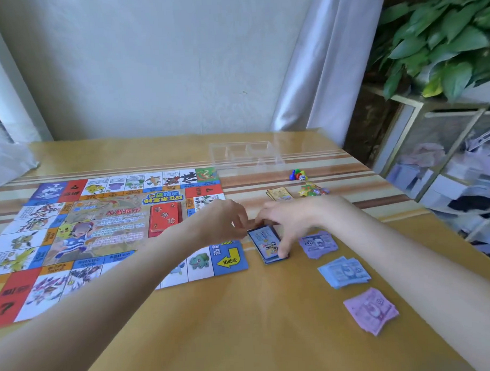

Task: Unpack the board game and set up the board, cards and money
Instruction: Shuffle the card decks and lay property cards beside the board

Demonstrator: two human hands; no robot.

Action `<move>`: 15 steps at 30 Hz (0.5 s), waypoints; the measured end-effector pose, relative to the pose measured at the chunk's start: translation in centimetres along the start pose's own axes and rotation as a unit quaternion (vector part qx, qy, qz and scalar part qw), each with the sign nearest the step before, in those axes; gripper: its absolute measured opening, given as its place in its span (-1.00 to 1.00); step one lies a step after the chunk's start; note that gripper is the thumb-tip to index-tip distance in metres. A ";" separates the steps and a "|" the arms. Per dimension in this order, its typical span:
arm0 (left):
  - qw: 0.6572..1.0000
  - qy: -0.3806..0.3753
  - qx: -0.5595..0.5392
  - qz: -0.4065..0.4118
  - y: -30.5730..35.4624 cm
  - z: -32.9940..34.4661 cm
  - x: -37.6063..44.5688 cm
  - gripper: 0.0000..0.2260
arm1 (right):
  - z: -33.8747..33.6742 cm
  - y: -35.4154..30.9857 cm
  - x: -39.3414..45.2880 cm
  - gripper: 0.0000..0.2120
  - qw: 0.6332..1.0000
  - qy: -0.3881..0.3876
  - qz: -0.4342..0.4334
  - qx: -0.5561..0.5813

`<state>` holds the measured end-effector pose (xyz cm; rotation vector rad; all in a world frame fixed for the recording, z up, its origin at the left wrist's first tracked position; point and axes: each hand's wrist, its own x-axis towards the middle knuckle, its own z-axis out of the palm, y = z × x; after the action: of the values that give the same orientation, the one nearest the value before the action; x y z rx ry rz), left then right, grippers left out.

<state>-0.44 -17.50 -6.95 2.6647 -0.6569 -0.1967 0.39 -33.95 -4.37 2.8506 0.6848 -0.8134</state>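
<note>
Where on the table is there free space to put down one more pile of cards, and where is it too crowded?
Bare wood lies along the near edge, below the game board and left of the pink banknotes. Another free strip runs behind the board, left of the clear tray. It is crowded to the right of the board: the blue card deck under both hands, three banknote piles, the tokens.

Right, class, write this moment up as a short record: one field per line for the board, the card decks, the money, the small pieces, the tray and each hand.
board: game board unfolded flat on the table
red deck: red card stack on the board's centre
blue deck: blue card stack beside the board's right edge
money: three piles, purple notes, blue notes, pink notes
pieces: pawns and die
tray: clear plastic tray
left hand: pinches the blue deck's far end
right hand: fingers on the blue deck
</note>
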 end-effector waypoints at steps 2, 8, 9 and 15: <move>0.999 -0.036 0.032 0.003 0.5 0.2 -0.8 -0.73 | 0.6 -0.3 -0.4 -0.25 1.000 0.020 0.013 -0.009; 0.986 -0.055 0.155 0.017 1.2 1.2 -1.5 -0.57 | -0.1 -1.6 -0.2 -0.26 0.997 -0.010 0.055 -0.053; 0.987 -0.050 0.150 0.013 1.2 1.2 -1.4 -0.57 | -0.3 -1.7 -0.1 -0.25 0.996 -0.015 0.060 -0.064; 0.999 0.001 0.035 0.026 1.0 0.2 -1.6 -0.59 | -0.5 -1.4 -0.2 -0.20 0.999 -0.026 0.040 0.026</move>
<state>-2.29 -17.59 -6.65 2.7110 -0.7439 -0.1609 -0.13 -32.68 -3.79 2.8694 0.5482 -0.9029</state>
